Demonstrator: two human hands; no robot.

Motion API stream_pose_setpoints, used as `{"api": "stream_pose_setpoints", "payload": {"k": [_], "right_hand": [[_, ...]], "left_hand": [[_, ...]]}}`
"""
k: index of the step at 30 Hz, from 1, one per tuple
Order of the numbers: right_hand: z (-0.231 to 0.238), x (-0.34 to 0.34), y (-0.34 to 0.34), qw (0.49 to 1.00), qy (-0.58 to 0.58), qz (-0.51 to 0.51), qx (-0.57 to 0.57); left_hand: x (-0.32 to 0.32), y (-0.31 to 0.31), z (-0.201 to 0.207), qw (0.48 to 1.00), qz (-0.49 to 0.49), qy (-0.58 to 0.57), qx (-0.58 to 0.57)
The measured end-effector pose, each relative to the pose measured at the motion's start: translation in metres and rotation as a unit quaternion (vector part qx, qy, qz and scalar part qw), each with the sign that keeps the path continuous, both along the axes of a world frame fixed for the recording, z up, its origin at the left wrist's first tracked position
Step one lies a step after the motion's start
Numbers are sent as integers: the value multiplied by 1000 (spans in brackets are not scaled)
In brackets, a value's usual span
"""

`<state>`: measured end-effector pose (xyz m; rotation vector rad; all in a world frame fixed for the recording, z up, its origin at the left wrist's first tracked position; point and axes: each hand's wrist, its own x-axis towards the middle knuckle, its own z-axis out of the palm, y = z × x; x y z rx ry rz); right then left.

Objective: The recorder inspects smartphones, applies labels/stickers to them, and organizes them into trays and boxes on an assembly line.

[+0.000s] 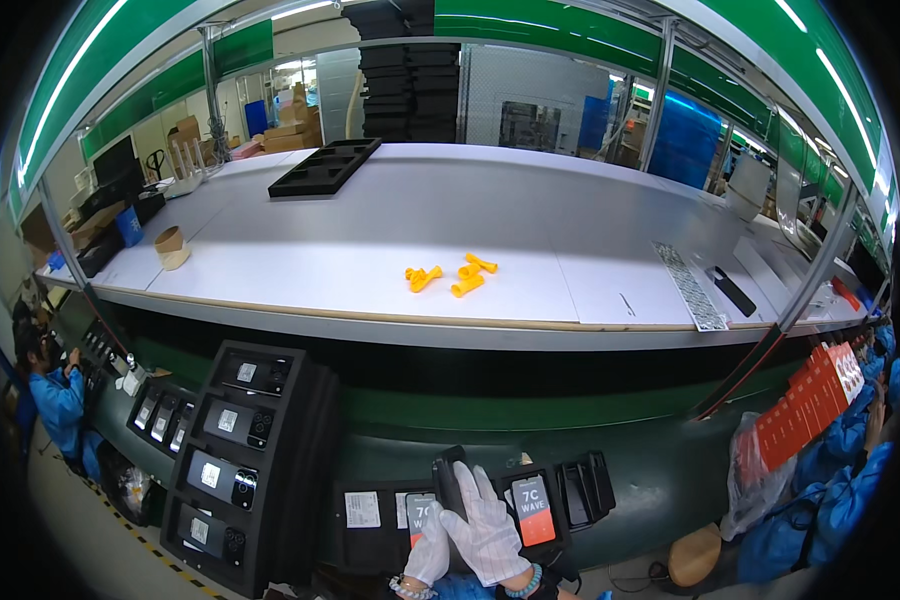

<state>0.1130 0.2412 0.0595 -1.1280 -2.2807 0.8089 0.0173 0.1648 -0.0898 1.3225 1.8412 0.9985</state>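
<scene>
My left hand [429,553] and my right hand [486,530], both in white gloves, are together near the bottom middle. Between them is a dark phone [450,480], tilted on edge, its lower part hidden by the gloves. The right fingers lie along its side, and the left hand is closed at its lower end. Just beyond the left hand, a phone with a grey-and-orange front [419,508] sits in a black tray [360,550]. Beside my right hand another grey-and-orange phone [534,510] rests in a black holder. Some black frames [584,490] stand to its right.
Stacked black trays [288,440] of labelled phones rise on the left. A white shelf [370,240] spans ahead, bearing several yellow plastic pieces [467,287] and a black tray [325,168]. Orange-red cards [800,420] and people in blue are at right; another person [55,395] is at far left.
</scene>
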Motion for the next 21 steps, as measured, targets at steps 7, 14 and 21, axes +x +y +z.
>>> {"api": "stream_pose_setpoints", "payload": {"k": [7, 14, 21], "right_hand": [[-8, 0, -4, 1000, 7, 6, 29], [-11, -4, -6, 998, -55, -4, 20], [-18, -5, -20, 997, -63, -12, 32]], "left_hand": [[10, 8, 30, 993, 88, -77, 10], [11, 12, 35, 989, 53, -130, 35], [18, 18, 44, 966, 60, -246, 56]]}}
